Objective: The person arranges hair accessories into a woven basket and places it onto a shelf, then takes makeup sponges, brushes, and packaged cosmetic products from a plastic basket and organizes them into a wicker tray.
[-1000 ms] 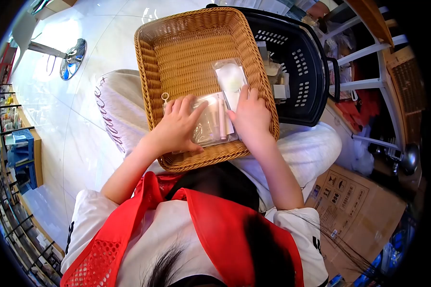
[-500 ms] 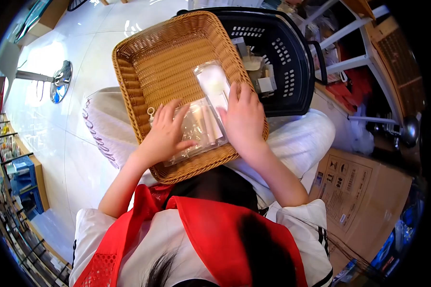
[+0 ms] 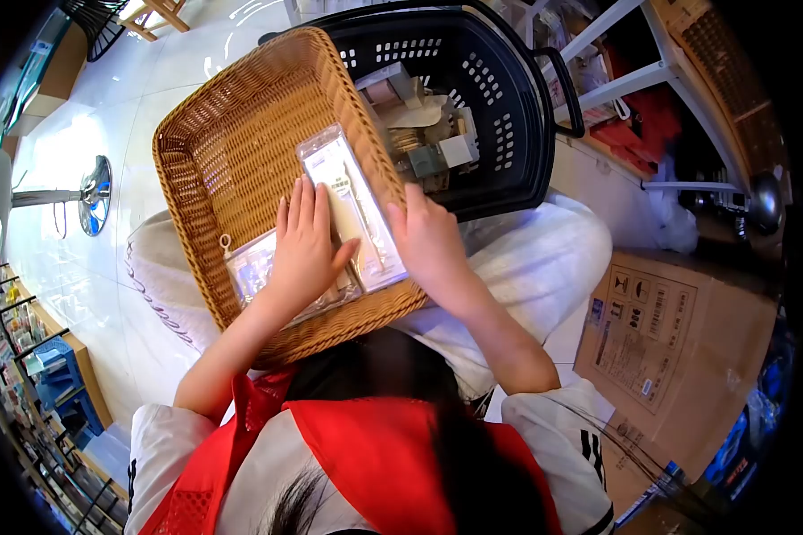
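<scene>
A shallow tan wicker basket (image 3: 232, 169) rests across the crossed legs. Inside, along its right wall, lies a long clear-fronted flat package (image 3: 352, 201) with a pale, slim item; its exact kind is unclear. Beside it is a clear plastic pouch (image 3: 252, 266) with a small ring at its corner, partly hidden by my left hand. My left hand (image 3: 302, 245) lies with fingers stretched out over the pouch, touching the long package's edge. My right hand (image 3: 430, 245) is bent over the basket's right rim, thumb toward the inside, close to the long package.
A black perforated plastic basket (image 3: 509, 116) stands behind and to the right, holding several small packaged goods (image 3: 424, 125). A cardboard box (image 3: 678, 330) sits at the right, near a white-framed shelf (image 3: 629, 85). At left are a chrome stool base (image 3: 96, 192) and stocked racks (image 3: 27, 374).
The view has shifted, so the baskets appear further left. My right hand has moved from the long package to the rim. My left hand now reaches further over toward the long package.
</scene>
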A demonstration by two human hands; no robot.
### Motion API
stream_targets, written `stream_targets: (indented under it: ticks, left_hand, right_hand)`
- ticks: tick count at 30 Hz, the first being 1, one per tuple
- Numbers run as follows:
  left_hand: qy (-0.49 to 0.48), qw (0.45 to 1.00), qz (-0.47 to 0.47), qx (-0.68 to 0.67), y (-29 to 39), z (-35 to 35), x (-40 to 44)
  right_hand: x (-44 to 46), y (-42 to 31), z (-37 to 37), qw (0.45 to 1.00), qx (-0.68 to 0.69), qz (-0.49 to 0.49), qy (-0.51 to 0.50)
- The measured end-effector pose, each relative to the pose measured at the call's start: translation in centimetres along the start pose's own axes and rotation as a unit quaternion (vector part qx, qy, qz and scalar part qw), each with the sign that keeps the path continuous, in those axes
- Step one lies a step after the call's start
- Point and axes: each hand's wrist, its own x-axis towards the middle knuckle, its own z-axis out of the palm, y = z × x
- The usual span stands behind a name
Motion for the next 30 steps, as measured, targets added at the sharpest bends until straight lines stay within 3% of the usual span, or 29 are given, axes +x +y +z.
stream_targets:
  ticks: [2, 5, 7, 8, 9, 11, 13, 16, 19, 21, 23, 25, 27, 28, 30]
  left_hand:
    - [-0.018, 1.0, -0.014, 0.0, 0.1, -0.5, -0.2]
    - [-0.021, 0.999, -0.026, -0.016, -0.3, -0.7, 0.0]
    - [-0.025, 0.999, -0.031, -0.024, -0.2, -1.1, -0.1]
    - [-0.019, 0.999, -0.027, -0.015, -0.1, -1.2, -0.1]
    - [-0.024, 0.999, -0.032, -0.026, 0.0, -1.3, -0.1]
    - [-0.021, 0.998, -0.039, -0.046, -0.1, -1.6, 0.0]
    - [-0.003, 0.996, -0.052, -0.071, -0.2, -2.5, 0.1]
    - [0.034, 0.992, -0.066, -0.099, -0.8, -4.2, 0.2]
    - [0.044, 0.98, -0.108, -0.159, -2.2, -4.7, -0.5]
    - [0.057, 0.968, -0.122, -0.213, -3.0, -4.9, -0.7]
    - [0.053, 0.936, -0.14, -0.318, -3.7, -4.8, -0.2]
    - [0.032, 0.907, -0.14, -0.395, -3.3, -5.1, 0.6]
    - [0.015, 0.849, -0.147, -0.507, -3.3, -4.8, 1.0]
    - [-0.012, 0.842, -0.128, -0.524, -3.2, -5.1, 1.4]
    - [-0.061, 0.759, -0.149, -0.631, -2.2, -6.2, 1.9]
  right_hand:
    - [-0.3, -0.1, -0.4, 0.996, 0.059, 0.036, -0.051]
    - [3.9, 3.2, -1.7, 0.987, 0.135, -0.079, -0.043]
    - [9.3, 4.6, -3.1, 0.99, 0.115, 0.073, -0.03]
    - [12.6, 8.1, -0.9, 0.984, 0.139, 0.086, 0.068]
    - [15.5, 9.5, -0.6, 0.971, 0.147, 0.185, 0.046]
    - [21.7, 16.7, 5.4, 0.937, 0.082, 0.319, 0.118]
    - [24.8, 22.5, 9.9, 0.903, 0.21, 0.372, 0.046]
    - [25.9, 27.3, 16.1, 0.907, 0.116, 0.386, 0.125]
    - [25.0, 27.1, 14.1, 0.865, 0.251, 0.418, 0.121]
    - [24.6, 25.1, 8.7, 0.85, 0.319, 0.404, 0.114]
    - [24.7, 23.3, -0.2, 0.879, 0.282, 0.383, -0.043]
    - [22.7, 18.0, -7.2, 0.907, 0.222, 0.338, -0.116]
    - [19.5, 12.6, -11.8, 0.981, 0.025, 0.183, -0.058]
    - [17.6, 10.5, -13.0, 0.994, -0.004, 0.105, 0.001]
    - [12.8, 5.9, -14.2, 0.988, -0.034, -0.08, 0.125]
